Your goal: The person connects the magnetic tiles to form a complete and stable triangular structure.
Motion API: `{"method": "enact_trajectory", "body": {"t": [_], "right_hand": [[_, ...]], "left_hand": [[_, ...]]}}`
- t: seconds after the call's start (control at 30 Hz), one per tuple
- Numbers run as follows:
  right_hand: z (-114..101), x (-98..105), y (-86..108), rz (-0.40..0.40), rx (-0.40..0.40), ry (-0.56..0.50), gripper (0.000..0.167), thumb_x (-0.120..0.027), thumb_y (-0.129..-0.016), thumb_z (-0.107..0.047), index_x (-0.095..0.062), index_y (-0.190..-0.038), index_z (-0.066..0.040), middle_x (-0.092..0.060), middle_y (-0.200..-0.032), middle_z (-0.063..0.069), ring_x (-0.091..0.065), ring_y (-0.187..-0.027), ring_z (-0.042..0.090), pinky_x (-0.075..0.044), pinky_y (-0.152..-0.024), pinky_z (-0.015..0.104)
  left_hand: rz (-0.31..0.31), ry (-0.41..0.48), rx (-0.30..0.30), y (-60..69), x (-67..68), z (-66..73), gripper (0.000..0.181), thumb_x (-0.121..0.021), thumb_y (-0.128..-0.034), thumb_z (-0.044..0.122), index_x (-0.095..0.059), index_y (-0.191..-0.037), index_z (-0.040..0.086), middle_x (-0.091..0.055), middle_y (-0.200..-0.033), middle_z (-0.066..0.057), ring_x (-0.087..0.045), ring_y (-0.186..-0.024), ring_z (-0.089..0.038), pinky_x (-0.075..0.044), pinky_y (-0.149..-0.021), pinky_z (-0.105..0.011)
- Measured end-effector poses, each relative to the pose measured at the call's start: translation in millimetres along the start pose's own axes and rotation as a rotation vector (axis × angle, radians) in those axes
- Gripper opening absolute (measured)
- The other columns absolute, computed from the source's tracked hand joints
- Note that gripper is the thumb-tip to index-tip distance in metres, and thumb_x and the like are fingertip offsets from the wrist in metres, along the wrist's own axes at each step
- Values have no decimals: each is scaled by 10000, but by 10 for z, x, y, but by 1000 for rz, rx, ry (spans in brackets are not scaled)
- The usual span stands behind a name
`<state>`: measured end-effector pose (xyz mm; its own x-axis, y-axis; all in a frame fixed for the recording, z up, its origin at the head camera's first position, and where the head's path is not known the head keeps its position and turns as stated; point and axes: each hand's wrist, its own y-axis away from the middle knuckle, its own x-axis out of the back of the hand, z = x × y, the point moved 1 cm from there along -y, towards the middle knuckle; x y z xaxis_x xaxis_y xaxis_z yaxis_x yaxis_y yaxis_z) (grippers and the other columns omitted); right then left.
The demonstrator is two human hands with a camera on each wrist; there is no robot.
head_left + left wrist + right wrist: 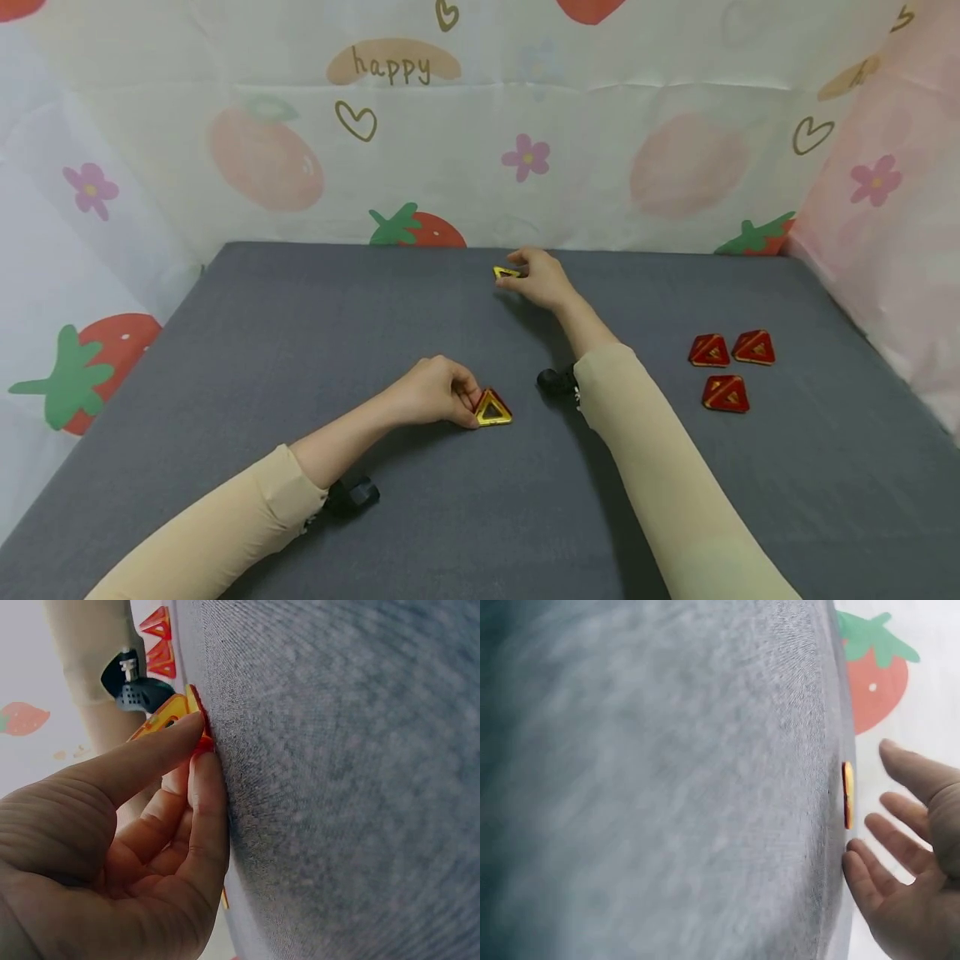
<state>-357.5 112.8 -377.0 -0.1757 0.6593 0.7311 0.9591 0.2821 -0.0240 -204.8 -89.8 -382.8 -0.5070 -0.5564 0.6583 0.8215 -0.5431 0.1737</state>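
My left hand (435, 392) pinches a triangular tile piece (493, 420) with a yellow frame and red at its edge, low on the table near the middle. In the left wrist view the thumb and fingers of that hand (142, 832) grip one corner of the yellow and red piece (161, 715). Farther back, my right hand (542, 279) reaches beside a second yellow triangle tile (504, 272) near the table's rear edge. From the right wrist, the fingers of the hand (915, 862) are spread, with a gap between them and the thin yellow and red tile (848, 795).
Three red triangular pieces lie grouped on the right: one (708, 351) at back left, another (753, 347) beside it, and a third (726, 393) in front. A grey cloth (300, 333) covers the table. A printed curtain (480, 167) hangs behind.
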Motion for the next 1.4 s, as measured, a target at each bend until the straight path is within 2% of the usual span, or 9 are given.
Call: {"method": "enact_trajectory", "body": {"t": [0.2,0.33,0.63,0.87,1.17,1.4], "right_hand": [[50,-19,-47,-33,1,121,616,-630,-970,-329,-436,-1466,-19,-471,-1491,198,-416,-1399,363,-351,-1160,487],[51,-45,-50,-36,-30,185,607,-604,-982,-354,-436,-1475,-41,-434,-1504,198,-331,-1429,396,-273,-1192,513],[14,-89,-6,-31,-77,275,545,-535,-1016,-375,-430,-1499,-146,-370,-1536,170,-350,-1376,400,-352,-1117,519],[-7,-92,-4,-53,-95,294,525,-513,-1022,-398,-418,-1509,-226,-329,-1553,145,-316,-1397,384,-375,-1096,541],[-19,-113,-10,-40,-99,305,476,-577,-988,-411,-521,-1428,-238,-355,-1534,131,-343,-1368,362,-404,-1061,521],[5,-91,-15,1,-98,248,467,-663,-944,-367,-589,-1352,-152,-429,-1472,156,-387,-1331,385,-407,-1062,505]], "left_hand": [[-1,-7,4,-6,-2,10,167,-862,-736,114,-743,-853,99,-753,-797,-27,-654,-664,-51,-515,-618,-209],[-5,-8,6,5,-5,12,166,-857,-743,116,-746,-862,90,-757,-805,-37,-658,-664,-55,-517,-620,-209],[-4,-16,7,11,-22,2,167,-859,-743,128,-747,-863,98,-752,-795,-29,-645,-654,-53,-506,-611,-211],[-3,0,13,15,-13,9,164,-856,-745,121,-749,-867,96,-756,-797,-32,-654,-655,-58,-513,-615,-214],[-4,1,12,8,-12,-5,166,-854,-744,122,-750,-870,97,-755,-796,-25,-653,-657,-52,-512,-616,-214],[-2,9,13,5,-14,6,169,-858,-738,125,-750,-866,98,-757,-793,-20,-653,-655,-48,-514,-619,-213]]}}
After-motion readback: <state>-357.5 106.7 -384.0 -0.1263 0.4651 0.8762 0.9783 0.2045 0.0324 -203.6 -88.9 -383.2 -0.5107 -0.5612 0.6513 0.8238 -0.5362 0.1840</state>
